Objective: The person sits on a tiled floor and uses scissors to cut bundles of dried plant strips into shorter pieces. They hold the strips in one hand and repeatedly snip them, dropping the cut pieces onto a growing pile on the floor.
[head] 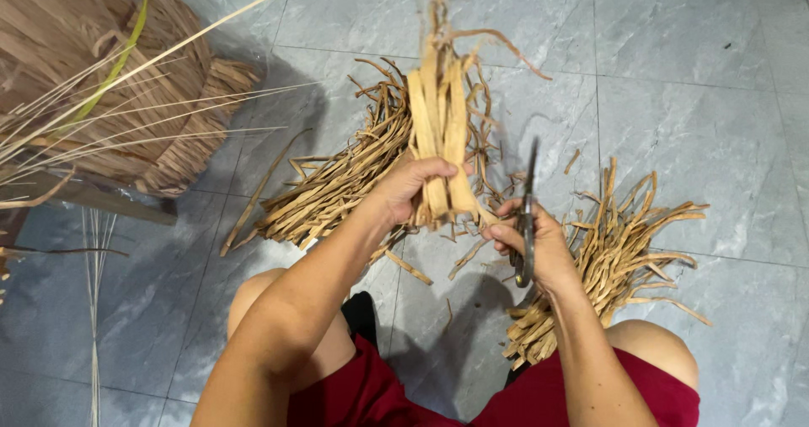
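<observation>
Two hands busy: left hand [410, 187] clenched a bundle of tan dried leaf strips [440, 115]; right hand [539, 246] gripped dark metal scissors [527, 216], blades up near left fingers — nick risk.

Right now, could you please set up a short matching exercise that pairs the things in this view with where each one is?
Things:
1. bundle of dried strips
2. scissors
3. right-side pile of strips
4. thin pale sticks

Places:
A. on the floor by the right knee
B. upper left, over the big heap
C. in the left hand
D. in the right hand

Pairs: 1-C, 2-D, 3-A, 4-B
</observation>
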